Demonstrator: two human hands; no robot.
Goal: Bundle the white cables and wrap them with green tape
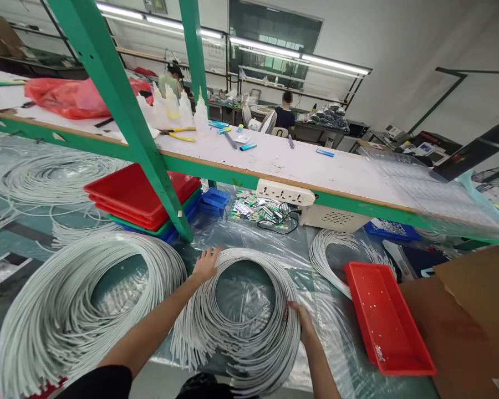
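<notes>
Strip lights burn along the far wall of this workshop, where two people (one [285,116] in a dark top, one [170,84] in a pale one) sit at cluttered benches. Nearer, a long white-topped shelf with a green metal frame [216,157] runs above a green worktop covered in clear plastic sheeting [341,327]. On that worktop, right in front of the person, lies a round coil of thin grey-white cables [279,282], loose ends fanning towards the body. The left hand [206,266] rests at its upper left edge; I can't tell whether those fingers are closed. The right hand [303,321] grasps the coil's right side, thumb on top. A larger grey-white coil [52,299] lies to the left, a shallow rectangular red plastic tray [388,318] to the right.
</notes>
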